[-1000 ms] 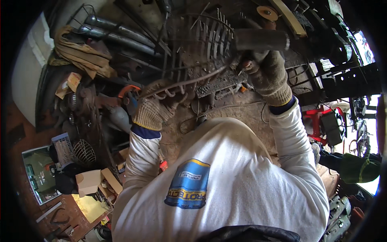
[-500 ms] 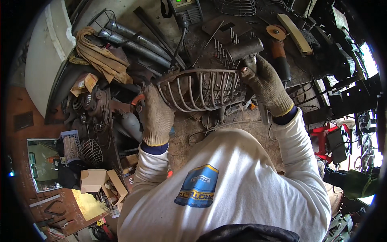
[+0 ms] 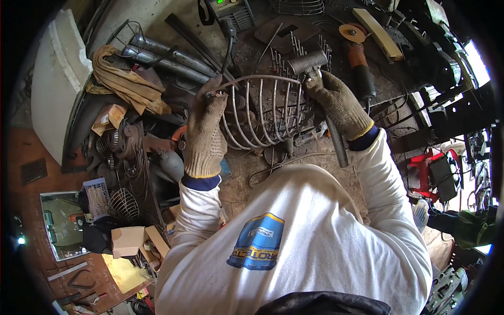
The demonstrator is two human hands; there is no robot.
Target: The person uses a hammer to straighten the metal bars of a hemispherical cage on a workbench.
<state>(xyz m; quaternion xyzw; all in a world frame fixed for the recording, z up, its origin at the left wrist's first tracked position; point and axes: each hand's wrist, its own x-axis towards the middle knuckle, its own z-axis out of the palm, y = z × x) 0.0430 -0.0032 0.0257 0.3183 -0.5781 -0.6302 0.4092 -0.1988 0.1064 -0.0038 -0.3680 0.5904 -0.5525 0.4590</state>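
Note:
A curved basket-like guard of bent metal rods [image 3: 261, 118] is held up in front of me, over the near edge of the cluttered bench. My left hand [image 3: 206, 123], in a knitted work glove, is closed round the guard's left end. My right hand [image 3: 336, 100], gloved too, is closed on a hammer [image 3: 306, 62] just below its cylindrical head, with the handle running down past my wrist. The right hand's fingertips are at the guard's right end; whether they also grip the rim I cannot tell. Several thin upright rods [image 3: 295, 44] stand on the bench behind the hammer head.
An angle grinder [image 3: 359, 65] lies to the right, beside a pale wooden bar [image 3: 379, 34]. Metal pipes [image 3: 173, 60] and a tan cloth [image 3: 118, 73] are at the left. A welding machine [image 3: 231, 13] stands at the back. An open cardboard box [image 3: 128, 241] sits lower left.
The guard has tilted and shifted slightly, showing more of its open rods. My left hand has moved up along its left end; the right hand and hammer have moved a little left.

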